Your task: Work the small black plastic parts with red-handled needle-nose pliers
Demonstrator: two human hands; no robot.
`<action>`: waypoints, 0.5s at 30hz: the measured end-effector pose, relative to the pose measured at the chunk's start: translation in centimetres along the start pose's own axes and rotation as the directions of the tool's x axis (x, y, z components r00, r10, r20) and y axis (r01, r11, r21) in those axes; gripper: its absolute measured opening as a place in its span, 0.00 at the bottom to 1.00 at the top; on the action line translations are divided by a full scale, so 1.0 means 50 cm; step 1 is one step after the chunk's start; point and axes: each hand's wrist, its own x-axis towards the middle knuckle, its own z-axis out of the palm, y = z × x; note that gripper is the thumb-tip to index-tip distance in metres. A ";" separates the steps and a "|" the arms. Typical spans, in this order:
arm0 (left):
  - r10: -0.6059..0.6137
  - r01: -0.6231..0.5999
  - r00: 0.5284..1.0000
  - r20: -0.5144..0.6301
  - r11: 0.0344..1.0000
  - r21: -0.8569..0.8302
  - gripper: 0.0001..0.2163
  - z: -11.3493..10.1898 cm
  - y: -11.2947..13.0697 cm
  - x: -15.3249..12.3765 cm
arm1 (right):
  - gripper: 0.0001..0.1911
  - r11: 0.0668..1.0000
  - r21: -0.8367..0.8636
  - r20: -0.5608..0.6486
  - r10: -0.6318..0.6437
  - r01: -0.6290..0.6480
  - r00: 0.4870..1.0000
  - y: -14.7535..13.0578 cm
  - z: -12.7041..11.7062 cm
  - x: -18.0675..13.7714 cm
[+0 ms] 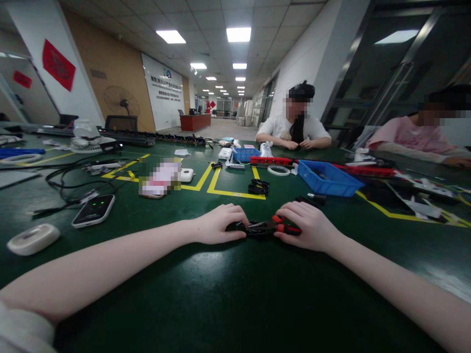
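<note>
Both my hands rest on the green table (228,294) and meet over a small black and red part (268,227). My left hand (221,224) is curled with its fingers closed on the part's black left end. My right hand (307,226) is curled too, pinching the red end on the right. A small pile of black parts (258,186) lies just beyond, inside a yellow taped outline (235,193). Another black piece (317,198) lies by my right hand's knuckles.
A blue bin (327,179) stands right of the pile, a smaller blue tray (246,154) farther back. A phone-like device (93,210) and white oval case (32,239) lie left, with cables (73,184). Two people sit across the table.
</note>
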 end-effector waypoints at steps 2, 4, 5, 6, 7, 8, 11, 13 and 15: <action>-0.001 0.001 1.000 0.003 1.000 0.007 0.07 0.001 -0.001 0.000 | 0.16 1.000 -0.002 0.000 0.001 -0.001 1.000 0.000 0.001 -0.001; -0.003 0.003 1.000 0.003 1.000 0.010 0.07 0.001 0.000 0.000 | 0.17 1.000 -0.002 0.002 0.004 -0.004 1.000 0.000 0.001 -0.001; -0.005 0.005 1.000 0.001 1.000 0.011 0.07 0.000 0.000 0.000 | 0.17 1.000 -0.002 0.003 0.005 -0.005 1.000 0.000 0.001 -0.001; -0.006 0.006 1.000 -0.001 1.000 0.011 0.07 0.000 0.001 0.001 | 0.17 1.000 -0.001 0.005 0.005 -0.005 1.000 0.000 0.000 -0.001; -0.007 0.007 1.000 -0.003 1.000 0.011 0.07 0.000 0.002 0.001 | 0.17 1.000 -0.001 0.006 0.006 -0.006 1.000 0.000 0.000 0.000; -0.006 0.006 1.000 -0.005 1.000 0.010 0.07 0.000 0.003 0.001 | 0.17 1.000 -0.002 0.006 0.005 -0.005 1.000 0.000 0.000 0.000; -0.011 0.011 1.000 -0.010 1.000 0.006 0.06 -0.001 0.005 0.002 | 0.17 1.000 -0.003 0.005 0.005 -0.005 1.000 0.000 -0.001 0.000; -0.017 0.017 1.000 -0.009 1.000 0.005 0.06 -0.001 0.005 0.002 | 0.17 1.000 -0.003 0.004 0.007 -0.007 1.000 0.000 -0.001 0.000; -0.022 0.022 1.000 -0.007 1.000 0.008 0.06 0.000 0.005 0.003 | 0.16 1.000 -0.002 0.003 0.010 -0.010 1.000 -0.001 0.000 0.000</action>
